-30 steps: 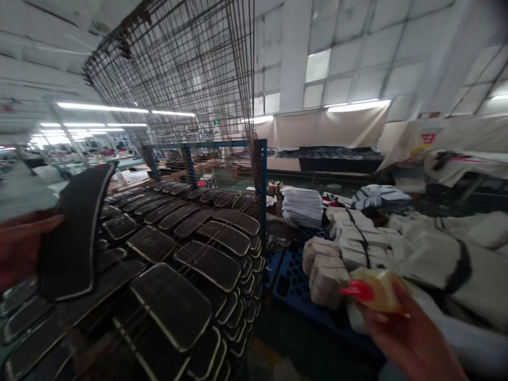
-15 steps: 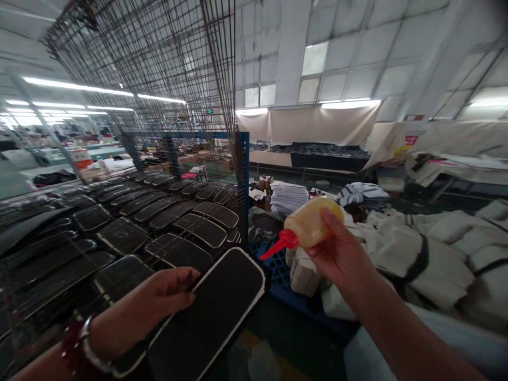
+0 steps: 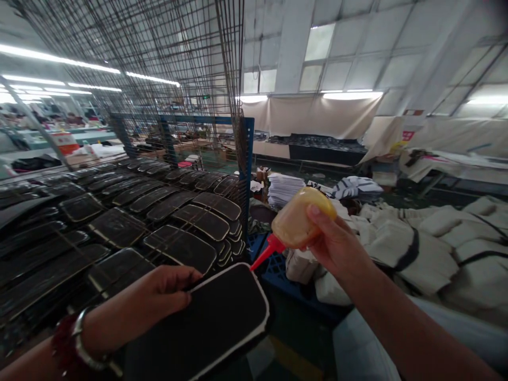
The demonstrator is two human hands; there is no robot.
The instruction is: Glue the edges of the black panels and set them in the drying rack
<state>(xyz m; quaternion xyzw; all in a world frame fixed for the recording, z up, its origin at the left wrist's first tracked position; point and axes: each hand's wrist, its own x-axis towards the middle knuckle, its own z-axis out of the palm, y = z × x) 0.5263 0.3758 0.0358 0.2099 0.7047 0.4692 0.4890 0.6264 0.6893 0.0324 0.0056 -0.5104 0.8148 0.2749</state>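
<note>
My left hand (image 3: 159, 296) pinches the left edge of a black panel (image 3: 222, 312) with rounded corners and a pale line along its rim. My right hand (image 3: 333, 238) is wrapped round a squeeze bottle (image 3: 297, 217) of yellowish, glue-like liquid, tilted with its red nozzle (image 3: 266, 251) pointing down to the left. The nozzle tip is at the panel's far edge; whether it touches is hard to tell. The panel's near end fades into shadow at the bottom of the view.
Left, a wire-mesh rack (image 3: 186, 58) with a blue frame (image 3: 248, 153) holds rows of similar black panels (image 3: 174, 246). Bundled pale fabric pieces (image 3: 400, 248) fill the right side. A blue plastic pallet (image 3: 273, 272) lies beyond my panel, with a stack of white sheets (image 3: 283, 189) behind it.
The bottle has moved left and down, bringing its nozzle from beside the panel to its far edge. The panel has turned slightly and shifted lower, with my left hand still on it.
</note>
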